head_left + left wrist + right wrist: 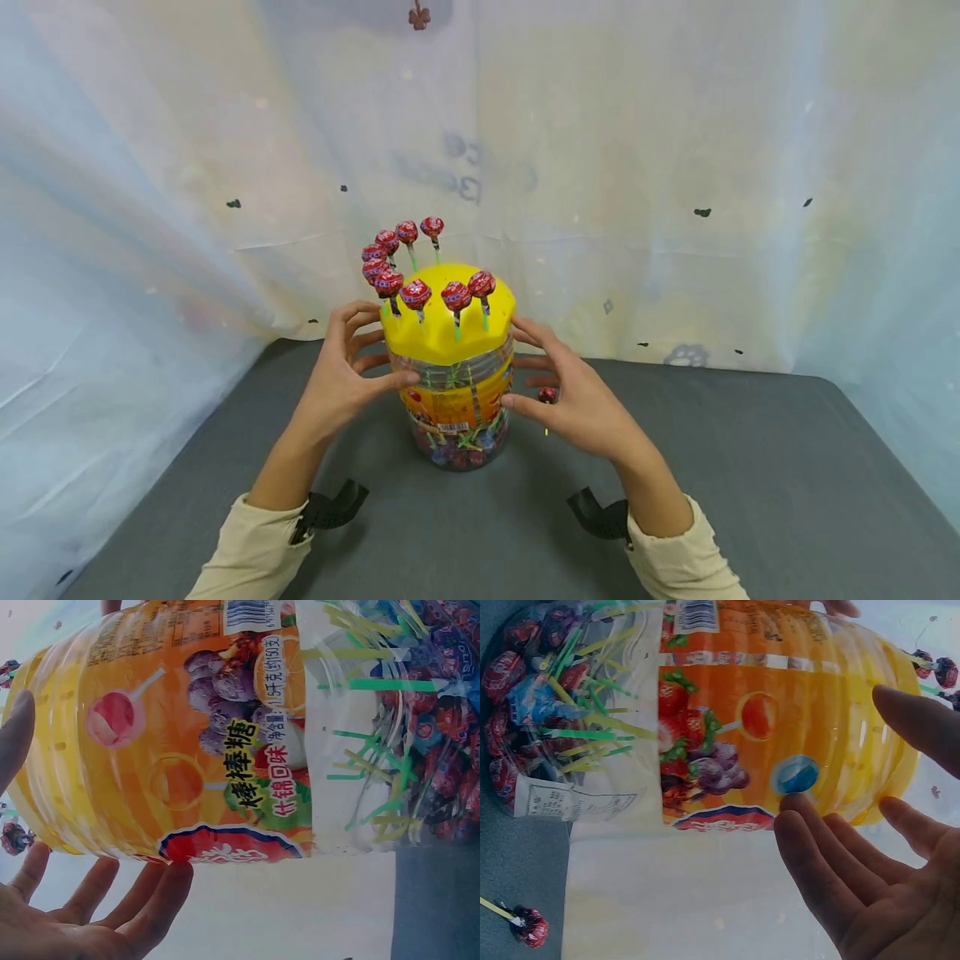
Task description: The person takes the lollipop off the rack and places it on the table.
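A clear plastic jar (453,408) with an orange label stands upright on the table, wrapped lollipops (562,712) showing in its lower part. Its yellow lid (429,343) has several red-wrapped lollipops (416,294) standing on sticks along its edge. From the left my left hand (347,367) holds the jar near the lid, thumb at the front and fingers round the side. My right hand (573,396) holds the opposite side the same way, its fingertips (791,817) at the label in the right wrist view.
One red lollipop (531,927) lies on the grey table (750,483) right of the jar, partly behind the right hand in the head view. A pale patterned curtain (637,167) hangs behind the table. Black straps (341,507) sit at both wrists.
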Available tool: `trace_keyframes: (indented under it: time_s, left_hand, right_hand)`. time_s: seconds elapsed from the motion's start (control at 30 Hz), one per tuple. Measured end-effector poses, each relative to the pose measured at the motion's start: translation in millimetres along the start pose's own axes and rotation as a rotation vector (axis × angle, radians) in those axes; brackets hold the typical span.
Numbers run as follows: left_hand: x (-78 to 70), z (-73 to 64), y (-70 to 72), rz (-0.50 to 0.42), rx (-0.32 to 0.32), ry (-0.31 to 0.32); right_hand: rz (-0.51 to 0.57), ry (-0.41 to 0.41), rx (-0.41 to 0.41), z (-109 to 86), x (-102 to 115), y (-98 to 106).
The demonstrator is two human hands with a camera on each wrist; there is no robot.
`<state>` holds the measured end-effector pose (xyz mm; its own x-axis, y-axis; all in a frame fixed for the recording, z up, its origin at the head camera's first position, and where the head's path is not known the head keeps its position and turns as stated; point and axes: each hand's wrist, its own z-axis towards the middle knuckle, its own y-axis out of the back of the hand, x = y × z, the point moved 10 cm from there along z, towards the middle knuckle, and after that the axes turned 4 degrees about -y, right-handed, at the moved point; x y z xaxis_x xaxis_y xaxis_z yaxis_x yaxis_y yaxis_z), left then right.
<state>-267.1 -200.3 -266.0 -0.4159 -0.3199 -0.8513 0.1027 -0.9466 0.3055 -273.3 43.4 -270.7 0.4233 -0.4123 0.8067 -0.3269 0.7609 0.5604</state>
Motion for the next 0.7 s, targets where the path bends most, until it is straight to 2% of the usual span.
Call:
trace_keyframes:
  time_s: [0.2, 0.33, 0.7]
  left_hand:
    - [7.3, -1.7, -3.7, -0.045, -0.011, 0.035]
    - [6.7, 2.6, -1.9, -0.068, 0.02, 0.023]
    - [7.3, 8.4, -0.3, -0.069, 0.077, 0.007]
  right_hand:
    - [-0.007, -0.017, 0.024, -7.7, 2, -2]
    - [-0.004, -0.033, 0.016, -7.0, 8, -5]
    - [0.012, -0.072, -0.062, -8.8, 4, -10]
